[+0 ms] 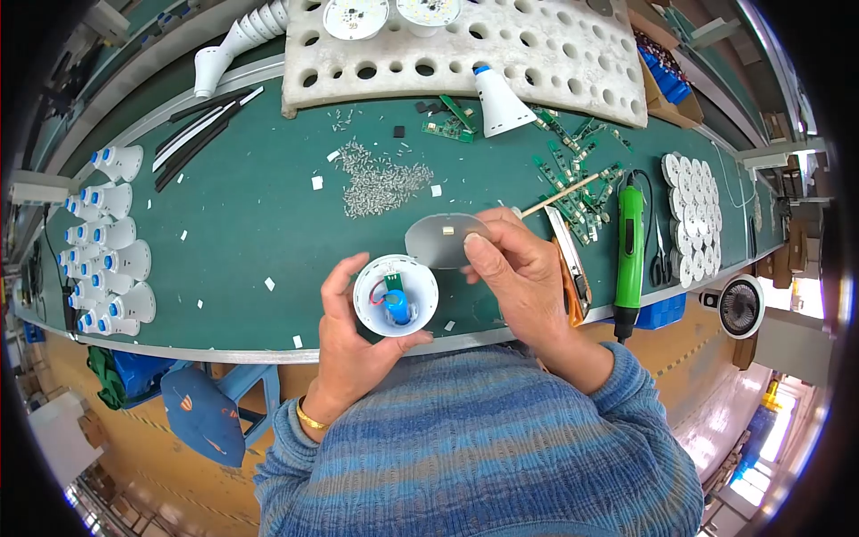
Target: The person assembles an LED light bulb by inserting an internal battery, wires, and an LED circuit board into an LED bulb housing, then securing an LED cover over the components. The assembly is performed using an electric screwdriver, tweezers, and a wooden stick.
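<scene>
My left hand (344,331) is wrapped round a white bulb housing (361,313), its open mouth facing up. Inside it I see a blue cylindrical cell (396,307), a small green circuit board (393,281) and a red wire. Between thumb and fingers, my right hand (517,268) pinches a thin round grey disc (438,243) with a small pale part near its middle. The disc is held just above and right of the housing's rim. Beyond both hands lies a heap of small screws (385,183).
Green circuit boards (573,174) lie right of the screws, by a box cutter (573,277) and a green electric screwdriver (631,242). White housings (107,242) line the left, white discs (691,215) the right. A perforated foam board (465,67) spans the back.
</scene>
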